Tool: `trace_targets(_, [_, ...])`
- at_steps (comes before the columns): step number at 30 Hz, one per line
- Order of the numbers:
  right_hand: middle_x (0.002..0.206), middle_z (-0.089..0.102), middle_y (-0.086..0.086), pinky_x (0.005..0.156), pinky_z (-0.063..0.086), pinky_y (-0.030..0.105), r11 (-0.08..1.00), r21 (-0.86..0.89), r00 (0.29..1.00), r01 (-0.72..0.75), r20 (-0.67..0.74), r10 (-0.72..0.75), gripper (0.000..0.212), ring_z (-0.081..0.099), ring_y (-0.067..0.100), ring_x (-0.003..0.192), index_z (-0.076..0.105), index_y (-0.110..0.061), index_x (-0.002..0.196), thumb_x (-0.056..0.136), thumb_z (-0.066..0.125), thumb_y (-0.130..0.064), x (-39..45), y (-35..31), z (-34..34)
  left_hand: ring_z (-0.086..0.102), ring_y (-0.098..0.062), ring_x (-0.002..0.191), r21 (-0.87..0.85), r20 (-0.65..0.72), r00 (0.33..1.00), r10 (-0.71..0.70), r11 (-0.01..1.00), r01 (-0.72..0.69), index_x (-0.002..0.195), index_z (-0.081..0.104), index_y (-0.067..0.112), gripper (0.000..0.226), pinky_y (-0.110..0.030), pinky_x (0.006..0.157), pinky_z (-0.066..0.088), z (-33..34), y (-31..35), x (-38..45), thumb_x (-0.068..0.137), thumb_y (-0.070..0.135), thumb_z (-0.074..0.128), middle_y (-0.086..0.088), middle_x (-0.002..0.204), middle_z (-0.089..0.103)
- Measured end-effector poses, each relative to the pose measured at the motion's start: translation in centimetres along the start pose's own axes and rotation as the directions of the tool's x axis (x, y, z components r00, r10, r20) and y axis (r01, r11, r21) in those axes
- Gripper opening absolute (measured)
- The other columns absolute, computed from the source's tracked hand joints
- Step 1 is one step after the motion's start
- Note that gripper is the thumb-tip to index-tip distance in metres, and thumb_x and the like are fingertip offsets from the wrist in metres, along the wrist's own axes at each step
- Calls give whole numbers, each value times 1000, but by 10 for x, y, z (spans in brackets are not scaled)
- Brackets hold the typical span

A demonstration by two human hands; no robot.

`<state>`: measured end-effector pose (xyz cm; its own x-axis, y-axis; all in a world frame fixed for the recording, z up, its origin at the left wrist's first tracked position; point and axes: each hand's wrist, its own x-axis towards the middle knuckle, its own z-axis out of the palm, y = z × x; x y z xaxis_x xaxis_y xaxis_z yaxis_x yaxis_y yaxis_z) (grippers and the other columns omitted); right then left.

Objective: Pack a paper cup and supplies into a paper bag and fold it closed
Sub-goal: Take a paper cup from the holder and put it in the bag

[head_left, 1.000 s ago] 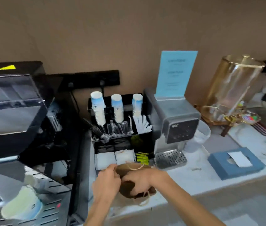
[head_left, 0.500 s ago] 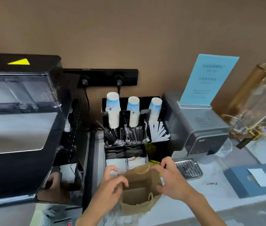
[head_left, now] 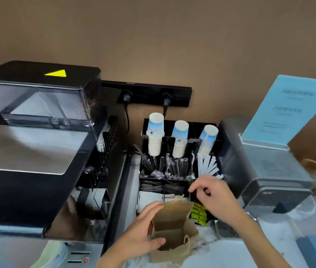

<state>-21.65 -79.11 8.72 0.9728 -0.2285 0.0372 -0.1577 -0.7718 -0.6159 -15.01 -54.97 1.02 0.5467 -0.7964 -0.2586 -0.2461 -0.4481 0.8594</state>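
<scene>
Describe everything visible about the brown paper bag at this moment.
The paper bag is brown kraft paper, standing open-mouthed on the pale counter before the black organizer. Its inside looks empty. A twisted paper handle shows on its near side. The left hand has a grip on its left wall; the right hand hovers clear.

Open paper bag [head_left: 174, 227] mouth clear from above, hemmed in by left hand [head_left: 141, 231] on its left wall, right hand [head_left: 214, 198] above-right, black organizer [head_left: 172, 182] just behind, coffee machine [head_left: 37, 151] close left, grey machine [head_left: 265, 171] right.
</scene>
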Motion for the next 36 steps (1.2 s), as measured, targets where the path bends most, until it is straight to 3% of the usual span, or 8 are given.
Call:
trace_targets(5, [86, 67, -14, 72, 41, 4, 996, 78, 989, 41, -143, -30, 15, 59, -6, 78, 70, -24, 90, 90, 60, -13, 97, -38, -21, 12, 20, 137, -4, -64, 998, 6, 1000, -6, 146, 28, 40, 77, -18, 115, 17, 9, 0, 0, 82, 37, 71, 36, 152, 11])
trace_targets(9, [117, 64, 4, 96, 47, 32, 996, -7, 987, 89, -130, -89, 25, 57, 19, 111, 67, -17, 111, 86, 64, -20, 182, -56, -6, 15, 17, 138, 27, -111, 994, -18, 999, 21, 144, 30, 42, 74, -19, 116, 20, 16, -2, 1, 81, 39, 70, 41, 149, 10])
trace_targets(13, [127, 46, 14, 98, 42, 41, 991, -130, 997, 24, -70, -33, 40, 38, 33, 124, 54, -16, 116, 85, 67, -37, 231, -66, 10, 16, 17, 138, -2, -131, 991, -31, 1000, 31, 143, 30, 43, 74, -13, 108, 20, 21, -5, 2, 81, 39, 71, 48, 145, 8])
trace_targets(21, [110, 61, 13, 94, 43, 49, 965, -261, 994, -5, -107, -23, 28, 52, 37, 112, 59, -13, 92, 89, 61, -40, 254, -84, 8, 19, 10, 141, -19, -131, 990, -54, 998, 52, 146, 27, 39, 78, -37, 121, 23, 21, -2, 3, 81, 41, 69, 42, 149, 9])
trace_targets(25, [107, 57, 8, 83, 47, 39, 995, -74, 973, 63, -217, -77, 20, 56, 30, 103, 58, -18, 89, 85, 64, -37, 246, -93, -23, 17, 14, 139, -10, -134, 990, -50, 999, 49, 146, 27, 41, 76, -40, 121, 22, 20, -1, 6, 82, 38, 69, 41, 149, 12])
trace_targets(28, [105, 57, 4, 74, 44, 30, 981, 86, 934, 172, -331, -135, 21, 57, 24, 97, 54, -31, 108, 88, 60, -34, 224, -92, -51, 19, 13, 139, -4, -138, 990, -39, 999, 39, 145, 29, 41, 75, -38, 121, 24, 18, 0, 9, 82, 37, 69, 41, 149, 13])
trace_targets(31, [105, 63, 7, 77, 60, 33, 889, 379, 930, 258, -347, -121, 32, 66, 18, 92, 53, -41, 125, 94, 55, -34, 189, -82, -66, 20, 10, 140, -22, -140, 990, -27, 999, 25, 145, 30, 39, 74, -35, 121, 24, 16, 0, 13, 82, 36, 69, 37, 151, 16])
trace_targets(36, [99, 58, 26, 72, 59, 37, 659, 734, 967, 162, -250, 41, 31, 65, 26, 86, 46, -9, 95, 83, 74, -18, 130, -51, -59, 20, 13, 139, -26, -143, 989, -27, 999, 24, 143, 32, 40, 72, -25, 119, 22, 14, -1, 19, 83, 31, 70, 35, 150, 17])
